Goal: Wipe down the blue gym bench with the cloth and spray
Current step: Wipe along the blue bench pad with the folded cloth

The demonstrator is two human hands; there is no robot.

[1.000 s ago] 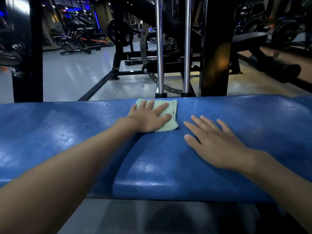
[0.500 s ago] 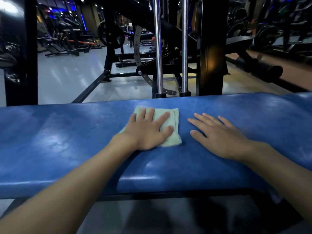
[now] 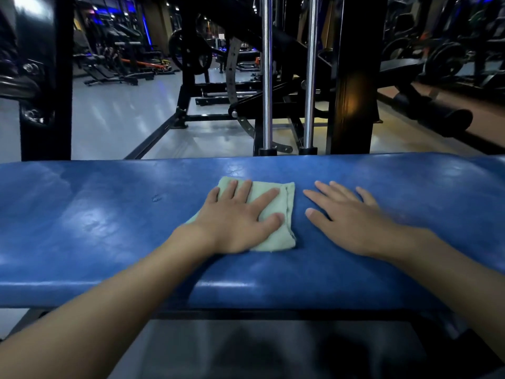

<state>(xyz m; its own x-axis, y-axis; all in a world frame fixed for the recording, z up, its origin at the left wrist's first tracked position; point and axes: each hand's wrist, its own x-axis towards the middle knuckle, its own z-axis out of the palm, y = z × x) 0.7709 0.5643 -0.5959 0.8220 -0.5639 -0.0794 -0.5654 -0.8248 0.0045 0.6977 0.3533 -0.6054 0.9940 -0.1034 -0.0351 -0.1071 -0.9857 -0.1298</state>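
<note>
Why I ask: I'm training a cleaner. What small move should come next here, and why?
Probably slide the cloth leftward with the left hand, which presses flat on it. The bench stretches far that way, and a small mark lies there, left of the cloth. The right hand rests flat on the bench beside the cloth. No spray is in view.

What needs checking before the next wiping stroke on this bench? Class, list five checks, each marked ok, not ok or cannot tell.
1. Left hand flat on the green cloth: ok.
2. Cloth flat on the blue bench: ok.
3. Right hand on bare pad, off the cloth: ok.
4. Small mark left of the cloth wiped away: not ok.
5. Spray bottle at hand: cannot tell, none in view.
</note>
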